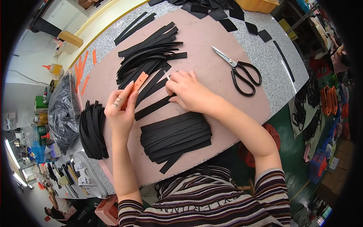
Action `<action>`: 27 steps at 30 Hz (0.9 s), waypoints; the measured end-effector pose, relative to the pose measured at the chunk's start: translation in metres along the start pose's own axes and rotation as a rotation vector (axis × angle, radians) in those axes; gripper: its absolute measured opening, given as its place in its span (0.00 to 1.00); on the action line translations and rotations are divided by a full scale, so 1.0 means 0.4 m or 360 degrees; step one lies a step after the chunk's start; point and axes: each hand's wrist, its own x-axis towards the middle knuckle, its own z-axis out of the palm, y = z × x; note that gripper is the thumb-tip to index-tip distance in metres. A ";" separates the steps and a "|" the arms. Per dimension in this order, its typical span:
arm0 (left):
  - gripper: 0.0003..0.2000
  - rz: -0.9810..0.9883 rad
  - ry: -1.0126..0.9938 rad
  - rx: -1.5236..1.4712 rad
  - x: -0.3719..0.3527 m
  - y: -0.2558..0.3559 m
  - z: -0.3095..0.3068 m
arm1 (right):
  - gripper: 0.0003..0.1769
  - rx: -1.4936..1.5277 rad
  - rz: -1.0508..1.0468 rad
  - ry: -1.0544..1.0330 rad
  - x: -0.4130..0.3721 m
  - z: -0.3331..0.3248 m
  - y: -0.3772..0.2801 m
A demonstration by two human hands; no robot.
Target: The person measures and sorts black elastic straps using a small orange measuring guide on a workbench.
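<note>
My left hand point(121, 108) pinches an orange template strip point(138, 82) that lies across black strips. My right hand point(189, 92) holds a thin silver pen point(166, 75) with its tip near the orange strip, and rests on a single black strip point(151, 108) that runs between both hands. A fanned pile of black strips point(149, 56) lies beyond the hands. A neater stack of black strips point(176, 136) sits just below my right hand on the pink mat point(211, 72).
Black-handled scissors point(240, 72) lie to the right on the mat. A bundle of black strips point(92, 130) and a black plastic bag point(64, 109) sit at the left. Orange strips point(81, 70) lie at the far left; black squares point(223, 15) at the top. White soles point(85, 174) sit near-left.
</note>
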 end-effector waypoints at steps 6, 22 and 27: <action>0.14 0.0114 0.0268 0.0066 0.003 -0.043 -0.050 | 0.10 0.1172 0.0308 -0.0017 -0.044 -0.106 -0.130; 0.15 0.0332 -0.0571 0.0034 -0.025 0.061 0.145 | 0.13 0.0743 0.0833 0.0495 -0.129 -0.113 0.000; 0.14 0.0436 -0.0553 0.0083 -0.023 0.059 0.149 | 0.13 0.0546 0.0443 0.0579 -0.048 -0.037 0.001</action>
